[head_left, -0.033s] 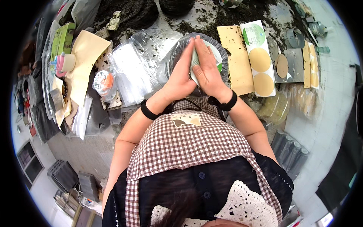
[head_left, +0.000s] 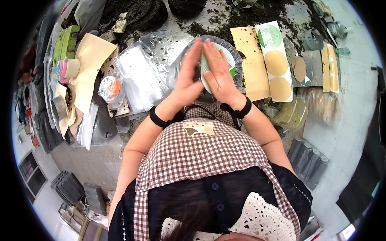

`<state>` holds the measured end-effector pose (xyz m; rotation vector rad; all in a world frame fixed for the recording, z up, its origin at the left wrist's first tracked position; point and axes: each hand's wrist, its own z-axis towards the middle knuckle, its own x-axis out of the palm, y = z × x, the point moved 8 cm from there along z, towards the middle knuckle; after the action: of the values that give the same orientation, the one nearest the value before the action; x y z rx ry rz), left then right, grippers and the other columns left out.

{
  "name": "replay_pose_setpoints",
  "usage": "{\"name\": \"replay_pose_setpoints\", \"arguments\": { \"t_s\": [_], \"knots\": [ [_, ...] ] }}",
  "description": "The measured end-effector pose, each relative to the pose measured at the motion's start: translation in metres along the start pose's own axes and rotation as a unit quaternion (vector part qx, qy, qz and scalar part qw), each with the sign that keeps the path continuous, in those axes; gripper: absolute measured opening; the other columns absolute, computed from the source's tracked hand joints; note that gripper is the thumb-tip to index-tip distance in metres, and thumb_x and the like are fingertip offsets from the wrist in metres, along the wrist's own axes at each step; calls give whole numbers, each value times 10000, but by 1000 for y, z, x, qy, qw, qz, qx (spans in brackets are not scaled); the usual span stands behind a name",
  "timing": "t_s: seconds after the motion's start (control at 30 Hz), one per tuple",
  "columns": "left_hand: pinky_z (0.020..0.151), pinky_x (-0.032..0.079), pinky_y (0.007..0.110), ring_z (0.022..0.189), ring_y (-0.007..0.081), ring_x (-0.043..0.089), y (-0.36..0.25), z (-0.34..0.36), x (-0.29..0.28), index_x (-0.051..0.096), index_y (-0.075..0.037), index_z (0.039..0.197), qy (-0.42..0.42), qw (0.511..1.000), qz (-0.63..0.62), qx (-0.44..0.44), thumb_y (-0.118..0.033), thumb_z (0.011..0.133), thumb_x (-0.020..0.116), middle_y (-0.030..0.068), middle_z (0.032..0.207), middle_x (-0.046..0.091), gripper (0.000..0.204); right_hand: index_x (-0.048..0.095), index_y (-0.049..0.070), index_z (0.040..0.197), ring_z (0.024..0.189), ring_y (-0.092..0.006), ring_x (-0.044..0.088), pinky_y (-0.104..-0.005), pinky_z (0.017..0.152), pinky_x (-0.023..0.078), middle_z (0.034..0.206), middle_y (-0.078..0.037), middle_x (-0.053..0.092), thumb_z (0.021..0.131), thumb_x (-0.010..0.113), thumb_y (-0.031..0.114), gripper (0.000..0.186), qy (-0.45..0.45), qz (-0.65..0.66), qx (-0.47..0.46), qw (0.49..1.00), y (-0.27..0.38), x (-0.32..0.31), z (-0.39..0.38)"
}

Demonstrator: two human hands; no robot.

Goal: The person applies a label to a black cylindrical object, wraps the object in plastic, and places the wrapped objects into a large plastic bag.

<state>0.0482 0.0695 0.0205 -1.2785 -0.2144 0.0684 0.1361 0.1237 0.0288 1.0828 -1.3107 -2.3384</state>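
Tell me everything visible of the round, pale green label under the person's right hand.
The round, pale green label looks like smooth paper, with a bright green patch near its right edge. It lies over shiny, crinkled dark plastic. The person's right hand covers its middle, leaving parts showing on either side; the left hand is close beside it, but contact is unclear.

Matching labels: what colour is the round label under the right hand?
Whitish label, part green; head view.
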Motion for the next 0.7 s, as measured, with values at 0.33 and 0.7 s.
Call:
{"name": "replay_pose_setpoints", "arguments": {
  "t_s": [0.33,0.7],
  "knots": [
    [1118,313,386,1288,274,451,158,-66,-193,398,37,1392,-248,943,103,-197,-211,951,535,163,1418,465,524,262,158,1544,1423,-283,331,-433,1147,303,1563,-116,319,1006,427,388,608,-11,104,259,960,-145,-77,-94],
    [1103,325,394,1344,347,405,187,-115,-170,288,85,1455,-17,783,41,-620,-517,929,590,244,1453,415,854,429,-19,1390,1311,-290,436,-372,1082,352,1418,-195,451,945,628,197,533,-308,-72,265,911,-145,-102,-141]
  ]
}}
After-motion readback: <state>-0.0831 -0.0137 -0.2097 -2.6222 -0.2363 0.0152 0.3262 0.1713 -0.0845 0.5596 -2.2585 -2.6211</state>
